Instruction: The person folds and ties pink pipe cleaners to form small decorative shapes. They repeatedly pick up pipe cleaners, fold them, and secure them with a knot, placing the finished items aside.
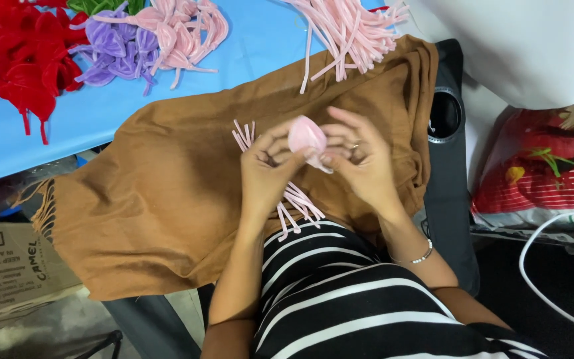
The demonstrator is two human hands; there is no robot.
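Both hands meet in the middle, over a big brown cloth (167,193) that lies across the person's lap. The left hand (267,169) and the right hand (360,163) are each closed around a small pink petal (307,136). The petal sits right between them, pinched by the fingertips (323,158) of both hands, so the two hands almost touch each other. Under the left hand lies a little bunch of thin pink fuzzy sticks (297,203); some poke out above its fingers and some poke out below its wrist, resting on the brown cloth. Far up past the right hand there is a bigger heap of the same pink sticks (347,30), lying partly on a blue table (54,119). Up and away from the left hand, on that blue table, lie piles of finished petals: pink ones (184,33), purple ones (111,50) and red ones (18,56). The right wrist wears a thin bead bracelet (424,255). Off to the side of the right hand rests a red and white bag (546,173).
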